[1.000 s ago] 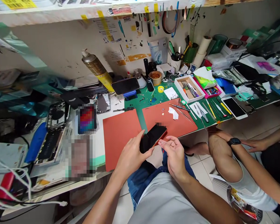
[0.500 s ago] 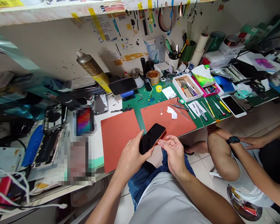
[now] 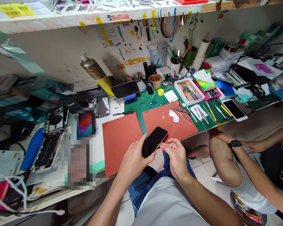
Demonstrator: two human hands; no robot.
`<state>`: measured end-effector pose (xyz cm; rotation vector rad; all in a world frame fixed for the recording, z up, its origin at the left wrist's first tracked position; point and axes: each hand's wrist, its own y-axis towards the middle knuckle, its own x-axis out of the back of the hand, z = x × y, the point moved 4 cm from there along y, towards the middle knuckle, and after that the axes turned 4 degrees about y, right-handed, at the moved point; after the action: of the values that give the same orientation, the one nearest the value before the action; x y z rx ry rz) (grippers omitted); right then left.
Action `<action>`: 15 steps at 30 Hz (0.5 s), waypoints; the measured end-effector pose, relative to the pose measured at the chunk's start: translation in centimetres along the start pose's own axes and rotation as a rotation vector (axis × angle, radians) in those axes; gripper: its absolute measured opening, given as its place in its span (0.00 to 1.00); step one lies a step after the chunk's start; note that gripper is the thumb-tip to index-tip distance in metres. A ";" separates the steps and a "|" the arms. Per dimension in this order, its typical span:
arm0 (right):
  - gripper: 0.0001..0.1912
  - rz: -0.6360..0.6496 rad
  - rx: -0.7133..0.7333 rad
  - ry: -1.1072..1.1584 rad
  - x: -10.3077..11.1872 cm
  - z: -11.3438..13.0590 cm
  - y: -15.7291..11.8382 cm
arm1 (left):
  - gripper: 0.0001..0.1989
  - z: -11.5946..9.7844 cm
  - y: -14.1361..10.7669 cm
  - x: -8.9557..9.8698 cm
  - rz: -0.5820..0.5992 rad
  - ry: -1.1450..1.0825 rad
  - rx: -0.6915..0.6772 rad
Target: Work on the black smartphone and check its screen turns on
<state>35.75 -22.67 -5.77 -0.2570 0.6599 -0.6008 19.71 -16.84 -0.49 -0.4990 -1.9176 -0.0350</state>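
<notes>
A smartphone [image 3: 155, 142] with a dark screen and an orange edge is tilted over the front of the bench. My left hand [image 3: 135, 157] grips it by its left end, fingers behind and thumb along the near edge. Close to the phone's right edge, my right hand [image 3: 175, 157] is closed in a pinch. Something tiny may sit between that thumb and forefinger, too small to name. Behind the phone lie two red-brown mats, the left mat [image 3: 121, 142] and the right mat [image 3: 184, 127]. On the right one rest a scrap of white paper [image 3: 174, 116] and tweezers.
Screwdrivers and picks [image 3: 212, 111] lie right of the mats, beside a white phone [image 3: 234, 109] and a white tool box [image 3: 190, 90]. A spray can [image 3: 96, 73] stands behind. Opened phones [image 3: 46, 150] fill the left. Another person's hand [image 3: 223, 136] rests on a knee at right.
The whole view has shifted slightly. Both hands keep nearly the same pose at the phone, the right pinch still by its edge.
</notes>
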 end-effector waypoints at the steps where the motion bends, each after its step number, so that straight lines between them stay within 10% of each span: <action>1: 0.19 0.002 -0.002 0.004 0.0 0.0 0.0 | 0.39 -0.1 0.0 0.0 0.005 0.005 -0.005; 15: 0.19 0.003 -0.043 0.004 0.5 0.1 1.0 | 0.39 -0.7 0.5 -0.5 0.026 -0.011 -0.098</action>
<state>36.53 -22.15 -6.31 -0.2952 0.6771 -0.5846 20.62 -16.72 -0.76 -0.5908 -1.9261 -0.1102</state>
